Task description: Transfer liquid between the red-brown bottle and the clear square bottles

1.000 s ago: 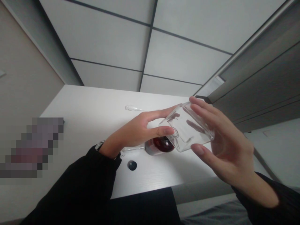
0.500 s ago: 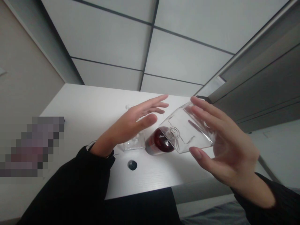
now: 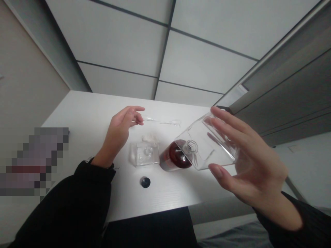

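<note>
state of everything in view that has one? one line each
Right hand: fingers wrapped around the bottle, gripping it
Square glass bottle: tilted neck-down, looks empty
Round glass vessel: holds dark red liquid, bottle neck overlapping it in view
Left hand: empty, fingers loosely curled, near the dropper
Thin glass dropper: lying on the table
Square clear glass piece: resting on the table

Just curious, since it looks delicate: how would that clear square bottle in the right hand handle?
The clear square glass bottle is likely rigid but fragile, being bare glass. Its smooth faces may feel slippery in the right hand. Its flat sides suggest it would not roll, though it might tip.
</note>
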Tool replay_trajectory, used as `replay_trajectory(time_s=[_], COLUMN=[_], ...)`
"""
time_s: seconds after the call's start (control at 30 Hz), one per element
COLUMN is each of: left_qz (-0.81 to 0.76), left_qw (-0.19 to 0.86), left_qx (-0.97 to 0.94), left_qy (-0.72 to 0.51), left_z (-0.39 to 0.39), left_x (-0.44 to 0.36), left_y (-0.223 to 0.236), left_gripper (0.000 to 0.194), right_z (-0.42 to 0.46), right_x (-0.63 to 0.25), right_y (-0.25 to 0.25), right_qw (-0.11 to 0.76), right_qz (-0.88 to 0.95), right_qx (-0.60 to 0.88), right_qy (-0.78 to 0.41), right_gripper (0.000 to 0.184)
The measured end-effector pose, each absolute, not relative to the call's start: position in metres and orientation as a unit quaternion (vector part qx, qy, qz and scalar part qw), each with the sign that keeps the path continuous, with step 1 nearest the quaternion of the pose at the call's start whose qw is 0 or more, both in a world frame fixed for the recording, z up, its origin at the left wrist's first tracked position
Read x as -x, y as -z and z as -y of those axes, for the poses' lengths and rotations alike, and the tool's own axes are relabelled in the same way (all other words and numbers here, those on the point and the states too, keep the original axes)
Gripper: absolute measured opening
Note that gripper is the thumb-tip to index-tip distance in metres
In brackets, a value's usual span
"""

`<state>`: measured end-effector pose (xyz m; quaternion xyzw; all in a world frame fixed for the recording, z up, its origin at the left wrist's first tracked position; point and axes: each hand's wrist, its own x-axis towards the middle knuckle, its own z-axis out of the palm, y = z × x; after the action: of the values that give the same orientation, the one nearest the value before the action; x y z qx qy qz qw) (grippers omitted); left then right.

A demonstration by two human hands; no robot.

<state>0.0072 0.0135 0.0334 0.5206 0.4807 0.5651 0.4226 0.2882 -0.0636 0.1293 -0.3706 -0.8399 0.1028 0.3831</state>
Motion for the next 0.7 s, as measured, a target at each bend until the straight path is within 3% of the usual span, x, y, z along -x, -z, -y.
replay_trajectory(time_s=[0.27, 0.53, 0.7], left_qz=[-0.544, -0.546, -0.58], left_qw=[0.33, 0.327, 0.316], left_qx=[-0.535, -0.543, -0.524], left_qy=[-0.556, -0.547, -0.538], left_z=[-0.017, -0.018, -0.017], left_x=[-0.004, -0.003, -0.004], left_y=[-0.029, -0.025, -0.025], left_gripper=[0.022, 0.044, 0.049], right_z=[0.067, 0.062, 0.061], right_x=[-0.288, -0.29, -0.292], right_y=[-0.124, -0.111, -0.107], right_qw=[0.411, 0.472, 0.479], right_qz=[0.813, 0.77, 0.753], right_qx=[0.383, 0.384, 0.401], right_qy=[-0.153, -0.19, -0.207], right_gripper=[0.073, 0.059, 0.06])
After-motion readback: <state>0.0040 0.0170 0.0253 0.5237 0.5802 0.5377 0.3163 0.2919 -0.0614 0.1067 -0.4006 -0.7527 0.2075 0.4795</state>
